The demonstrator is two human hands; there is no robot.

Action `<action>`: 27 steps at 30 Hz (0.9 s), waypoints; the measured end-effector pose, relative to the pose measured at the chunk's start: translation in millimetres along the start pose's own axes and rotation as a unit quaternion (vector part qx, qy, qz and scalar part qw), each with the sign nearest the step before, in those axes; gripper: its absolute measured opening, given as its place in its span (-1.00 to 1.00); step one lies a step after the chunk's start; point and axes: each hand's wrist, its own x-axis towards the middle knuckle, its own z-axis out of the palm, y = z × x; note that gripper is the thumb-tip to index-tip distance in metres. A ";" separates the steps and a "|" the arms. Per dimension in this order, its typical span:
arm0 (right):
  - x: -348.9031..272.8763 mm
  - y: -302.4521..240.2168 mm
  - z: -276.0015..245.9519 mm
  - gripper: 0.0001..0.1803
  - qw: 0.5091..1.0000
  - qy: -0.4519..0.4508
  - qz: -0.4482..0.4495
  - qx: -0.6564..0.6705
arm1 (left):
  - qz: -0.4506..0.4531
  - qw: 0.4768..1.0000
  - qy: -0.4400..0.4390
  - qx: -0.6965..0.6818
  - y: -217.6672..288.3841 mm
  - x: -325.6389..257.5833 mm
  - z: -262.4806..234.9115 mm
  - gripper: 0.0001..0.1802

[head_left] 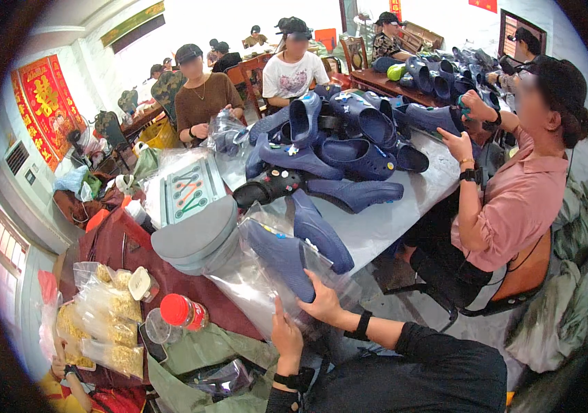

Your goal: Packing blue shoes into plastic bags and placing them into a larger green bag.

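My left hand (286,339) pinches the near edge of a clear plastic bag (253,282) that lies on the grey table (404,206). Inside the bag sits a dark blue clog (281,256). My right hand (323,301) grips the clog's heel end through the bag mouth. A second blue clog (321,234) lies just right of the bag, outside it. Beyond them a heap of blue clogs (339,138) with small charms covers the table's middle, with one black clog (266,187) at its near edge.
A stack of grey insoles (194,237) lies left of the bag, with a tray of tools (191,189) behind. A red-capped jar (184,311) and packets of yellow bits (105,323) sit at lower left. A person in pink (514,199) sits right; others work across the table.
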 end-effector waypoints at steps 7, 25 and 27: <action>5.8 6.1 17.1 -0.21 0.998 0.012 0.057 0.033 | 0.019 0.999 0.042 -0.011 -16.2 1.7 -2.0 -0.46; 11.7 6.2 -62.8 -0.42 0.988 0.088 -0.105 -0.067 | -0.152 0.984 0.023 -0.086 -15.4 -0.8 -1.1 -0.26; 23.2 12.7 -63.5 -0.40 0.958 0.170 -0.146 -0.178 | -0.148 0.985 0.027 -0.087 -11.7 2.1 -1.0 -0.24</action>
